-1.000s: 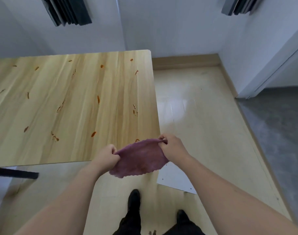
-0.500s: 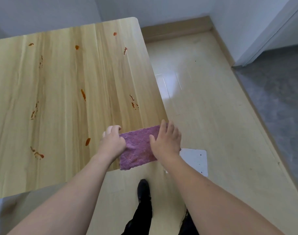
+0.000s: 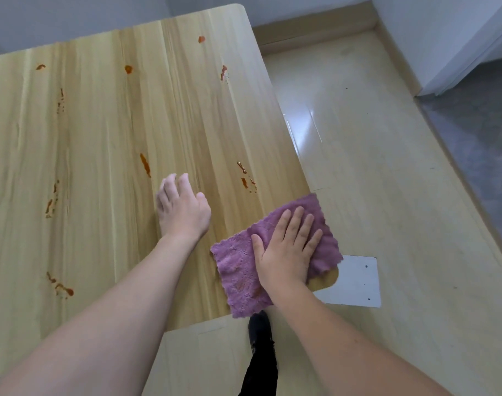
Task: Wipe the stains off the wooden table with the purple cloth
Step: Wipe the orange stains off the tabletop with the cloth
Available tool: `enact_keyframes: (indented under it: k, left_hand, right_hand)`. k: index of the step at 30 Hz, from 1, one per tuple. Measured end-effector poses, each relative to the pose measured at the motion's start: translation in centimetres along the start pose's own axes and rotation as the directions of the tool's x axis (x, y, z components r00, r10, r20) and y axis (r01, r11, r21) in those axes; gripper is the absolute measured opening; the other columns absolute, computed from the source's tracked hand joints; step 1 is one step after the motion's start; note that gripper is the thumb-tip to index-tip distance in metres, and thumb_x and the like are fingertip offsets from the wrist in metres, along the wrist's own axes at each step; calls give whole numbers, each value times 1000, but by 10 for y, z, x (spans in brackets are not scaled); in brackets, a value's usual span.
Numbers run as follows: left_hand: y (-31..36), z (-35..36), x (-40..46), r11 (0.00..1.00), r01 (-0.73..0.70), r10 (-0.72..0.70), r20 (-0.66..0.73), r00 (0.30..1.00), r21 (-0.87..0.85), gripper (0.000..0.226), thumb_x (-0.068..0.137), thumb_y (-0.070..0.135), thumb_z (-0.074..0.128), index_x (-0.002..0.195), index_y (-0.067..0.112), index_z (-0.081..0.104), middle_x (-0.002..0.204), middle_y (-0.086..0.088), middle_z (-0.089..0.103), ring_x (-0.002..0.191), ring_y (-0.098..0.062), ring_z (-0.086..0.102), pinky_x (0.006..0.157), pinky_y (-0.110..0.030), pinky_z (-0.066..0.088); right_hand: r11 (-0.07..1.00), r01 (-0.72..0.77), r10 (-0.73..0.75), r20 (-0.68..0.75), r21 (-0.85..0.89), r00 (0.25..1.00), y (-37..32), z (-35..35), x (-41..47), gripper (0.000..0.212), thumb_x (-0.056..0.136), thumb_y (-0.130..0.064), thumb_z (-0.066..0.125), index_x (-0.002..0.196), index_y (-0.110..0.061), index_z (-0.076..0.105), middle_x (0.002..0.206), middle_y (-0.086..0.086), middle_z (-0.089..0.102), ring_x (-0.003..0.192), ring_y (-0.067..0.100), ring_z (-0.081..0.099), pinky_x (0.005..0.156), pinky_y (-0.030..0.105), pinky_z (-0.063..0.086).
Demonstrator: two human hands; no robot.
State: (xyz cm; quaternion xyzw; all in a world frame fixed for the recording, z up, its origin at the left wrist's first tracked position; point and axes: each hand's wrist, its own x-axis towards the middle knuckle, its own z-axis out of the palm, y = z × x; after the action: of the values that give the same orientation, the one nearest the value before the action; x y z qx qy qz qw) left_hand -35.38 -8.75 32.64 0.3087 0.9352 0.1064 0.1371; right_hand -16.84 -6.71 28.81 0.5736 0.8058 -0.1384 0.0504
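The purple cloth (image 3: pixel 238 270) lies spread flat on the near right corner of the wooden table (image 3: pixel 101 138), slightly overhanging its right edge. My right hand (image 3: pixel 287 247) presses flat on the cloth with straight fingers. My left hand (image 3: pixel 182 210) rests on the bare wood to the left of the cloth, fingers relaxed and pointing away, holding nothing. Several orange-red stains dot the table; one cluster (image 3: pixel 247 178) sits just beyond the cloth, and a streak (image 3: pixel 145 164) lies beyond my left hand.
Pale floor (image 3: pixel 387 167) runs to the right of the table, with a white plate (image 3: pixel 355 281) on it by the table corner. A grey floor area (image 3: pixel 478 144) lies far right beside a white wall. My black shoe (image 3: pixel 259 327) shows below the table edge.
The cloth went from being held stretched between both hands to lying spread on the table corner. My left hand let go and moved left onto bare wood. My right hand stays flat on the cloth.
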Motion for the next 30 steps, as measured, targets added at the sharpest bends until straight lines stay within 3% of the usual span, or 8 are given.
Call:
enact_keyframes:
  k: [6,9,11,14,17,20,25,30]
  left_hand:
    - [-10,17,41,999,17,-18,-54,998,-27,56,98,31,33,148,7,20,157,-12,13,145,-29,5,118,-43,7]
    - [-14,31,38,1000,-1,-1,-98,995,-19,57,98,31,31,148,7,20,158,-11,14,147,-27,4,119,-41,3]
    - [-16,37,34,1000,-16,16,-141,990,5,57,98,33,29,149,8,21,158,-11,15,147,-26,5,120,-40,3]
    - [-17,37,36,1000,-14,16,-167,986,10,57,97,33,30,148,9,23,157,-11,18,147,-25,7,120,-40,4]
    - [-16,36,35,1000,-18,21,-168,986,19,57,96,33,31,147,8,24,157,-11,20,146,-27,9,120,-42,6]
    - [-15,37,35,1000,-16,20,-164,986,26,57,96,33,31,147,8,25,156,-12,21,146,-27,10,119,-42,7]
    - [-14,36,35,1000,-6,11,-173,985,29,58,95,33,32,147,8,25,156,-12,21,146,-27,10,119,-43,7]
    - [-14,36,34,1000,-7,12,-183,983,27,58,95,33,32,147,8,26,156,-12,21,146,-27,10,119,-43,7]
  right_hand:
    - [924,380,-358,-277,29,892,5,11,41,49,101,-31,38,138,-2,48,147,18,42,138,33,36,117,47,23]
    - [850,516,-424,-442,108,790,15,1,67,29,91,-10,64,120,-7,66,120,11,67,108,28,63,95,42,51]
    - [816,534,-401,-447,224,800,15,-18,74,25,96,-17,55,117,-12,68,98,5,72,84,23,65,75,37,56]
    - [680,338,-316,-155,650,936,-1,-47,55,29,102,-29,41,116,-25,67,97,-5,70,87,11,64,77,30,54]
    - [577,-50,-285,258,815,923,-1,-54,40,26,102,-26,43,111,-27,67,98,-10,68,90,4,62,74,17,51]
    - [726,-49,-213,292,686,932,20,-60,41,23,102,-26,43,112,-29,64,99,-12,66,89,1,60,69,8,45]
    - [958,241,-203,-224,155,953,27,-63,43,43,93,-17,51,135,-10,46,128,10,50,113,25,49,95,42,45]
    - [979,193,-194,-15,-66,981,12,-22,19,63,95,-45,24,152,-18,20,159,16,16,146,34,8,116,56,10]
